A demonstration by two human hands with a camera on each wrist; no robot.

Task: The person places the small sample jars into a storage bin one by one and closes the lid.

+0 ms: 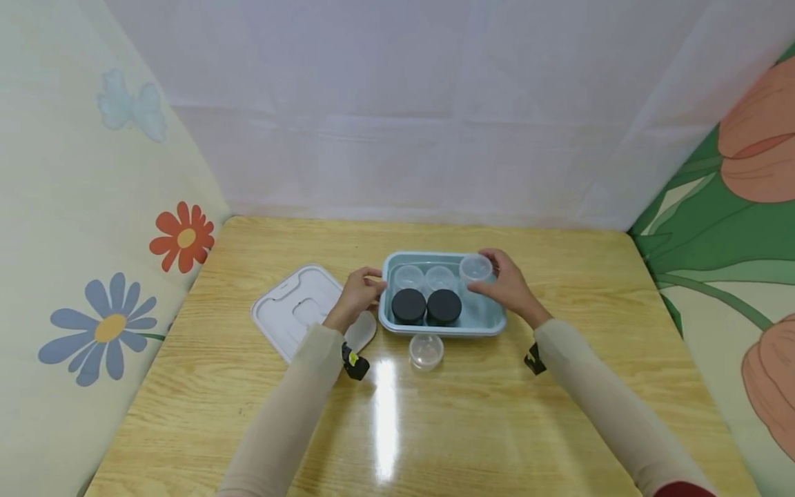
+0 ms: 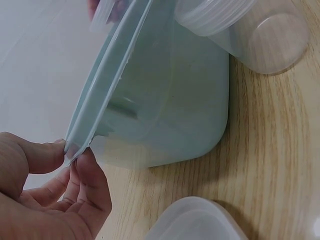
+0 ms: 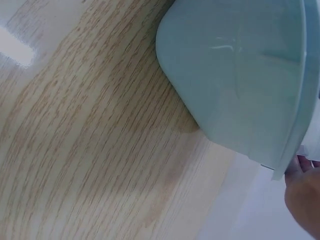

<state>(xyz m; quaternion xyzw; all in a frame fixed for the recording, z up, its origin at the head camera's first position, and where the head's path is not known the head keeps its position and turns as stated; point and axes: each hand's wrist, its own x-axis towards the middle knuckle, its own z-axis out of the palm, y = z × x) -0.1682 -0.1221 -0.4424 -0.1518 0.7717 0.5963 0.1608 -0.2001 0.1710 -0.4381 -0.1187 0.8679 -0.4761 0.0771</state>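
My left hand (image 1: 355,298) pinches the left rim of a pale blue plastic bin (image 1: 459,332) between thumb and fingers, which the left wrist view shows closely. With thumb and fingers on either side, my right hand (image 1: 511,286) holds a clear plastic jar (image 1: 475,267) over the bin's back right part. Inside the bin, two clear jars (image 1: 410,277) stand along the back. Two round black tops (image 1: 408,306) sit side by side in front of them. In the right wrist view the bin's wall hides most of the right hand and the jar.
Another clear jar (image 1: 426,352) with a threaded rim stands on the wooden table (image 1: 472,428), just before the bin. A large white lid (image 1: 288,304) lies at the left, partly under the left arm. A smaller translucent white piece (image 2: 192,220) lies beside the bin.
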